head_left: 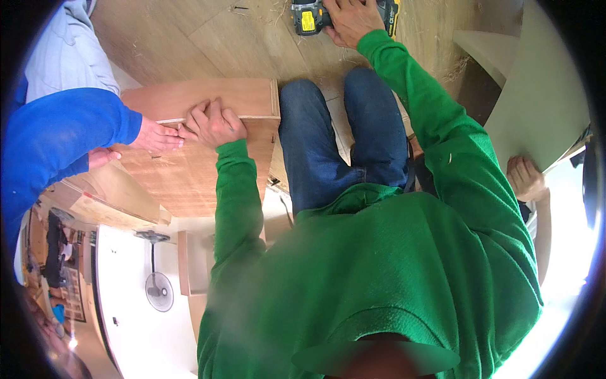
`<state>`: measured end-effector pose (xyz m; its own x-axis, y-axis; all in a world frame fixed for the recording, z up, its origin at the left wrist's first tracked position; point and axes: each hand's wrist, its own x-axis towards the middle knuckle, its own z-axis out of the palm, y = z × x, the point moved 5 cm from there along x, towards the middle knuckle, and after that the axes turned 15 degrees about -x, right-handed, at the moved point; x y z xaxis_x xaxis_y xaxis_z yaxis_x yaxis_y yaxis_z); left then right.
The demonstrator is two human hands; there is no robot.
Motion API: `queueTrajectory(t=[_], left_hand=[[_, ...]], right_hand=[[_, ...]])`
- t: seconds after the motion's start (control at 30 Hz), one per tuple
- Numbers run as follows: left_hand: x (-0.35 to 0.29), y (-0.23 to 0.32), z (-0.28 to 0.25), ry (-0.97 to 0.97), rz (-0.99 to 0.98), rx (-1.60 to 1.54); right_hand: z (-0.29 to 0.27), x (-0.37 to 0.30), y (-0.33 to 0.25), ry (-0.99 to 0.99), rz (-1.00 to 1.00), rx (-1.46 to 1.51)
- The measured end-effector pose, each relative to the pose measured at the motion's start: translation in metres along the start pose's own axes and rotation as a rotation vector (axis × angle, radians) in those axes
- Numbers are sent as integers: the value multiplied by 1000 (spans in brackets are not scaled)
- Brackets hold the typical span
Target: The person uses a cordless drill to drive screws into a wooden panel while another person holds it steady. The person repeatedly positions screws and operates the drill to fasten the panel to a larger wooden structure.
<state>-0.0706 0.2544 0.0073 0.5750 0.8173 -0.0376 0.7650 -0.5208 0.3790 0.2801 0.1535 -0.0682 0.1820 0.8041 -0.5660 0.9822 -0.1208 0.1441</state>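
My left hand [218, 124] has its fingers curled over the edge of a plywood panel [202, 95] on a wooden box [196, 183] left of my knees. Right beside it, the hand [154, 136] of a person in blue sleeves touches the same edge, their fingers meeting mine. At the top of the view, my right arm reaches forward to a black and yellow cordless drill [307, 19] lying on the floor. My right hand [353, 22] is wrapped over the drill's body, which hides part of it; its tip is cut off by the frame.
Wood shavings lie on the wood-look floor [233, 44]. At right, another person's hand [525, 179] holds the edge of a pale panel [536, 95]. More wooden boards [120, 192] stand behind the box, and a fan [159, 292] is at the lower left.
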Motion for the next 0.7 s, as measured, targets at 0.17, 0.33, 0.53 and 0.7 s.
queueTrajectory(t=[0.17,0.33,0.53,0.7], left_hand=[[-12,-4,1,28,35,40],[-18,-13,10,118,103,161],[-12,-35,23,114,116,175],[5,-56,30,23,92,235]], right_hand=[[24,-7,0,-13,1,-15],[17,-17,-3,201,32,81],[-8,-122,-1,172,175,528],[-8,-265,12,132,297,1091]])
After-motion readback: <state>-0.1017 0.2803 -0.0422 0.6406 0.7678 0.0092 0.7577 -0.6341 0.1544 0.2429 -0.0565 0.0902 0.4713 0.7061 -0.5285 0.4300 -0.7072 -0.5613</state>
